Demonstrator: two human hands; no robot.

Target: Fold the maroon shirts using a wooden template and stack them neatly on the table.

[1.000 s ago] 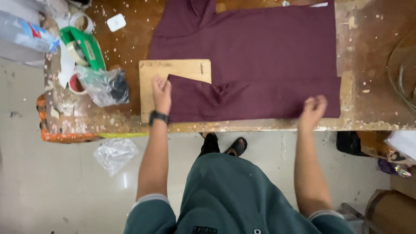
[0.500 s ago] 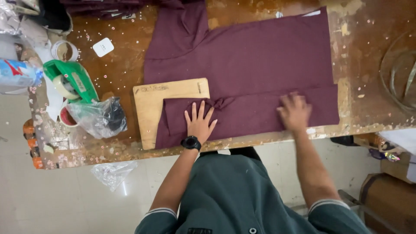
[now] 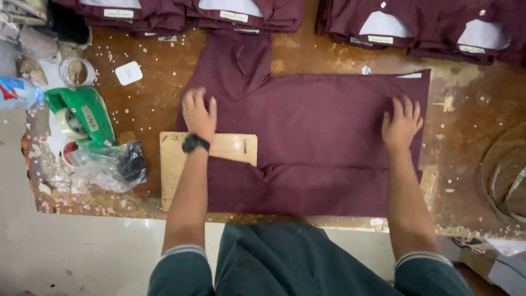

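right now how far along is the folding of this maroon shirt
Done: the near edge of the maroon shirt is folded up over the wooden folding board, and finished folded shirts are stacked at the far edge of the table. In hand: left hand and right hand press flat on the cloth. Left: the sleeve lies unfolded and the board is under the shirt.

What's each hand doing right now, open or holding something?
Left hand: open, flat on the maroon shirt, holding nothing.
Right hand: open, fingers spread, flat on the shirt, holding nothing.
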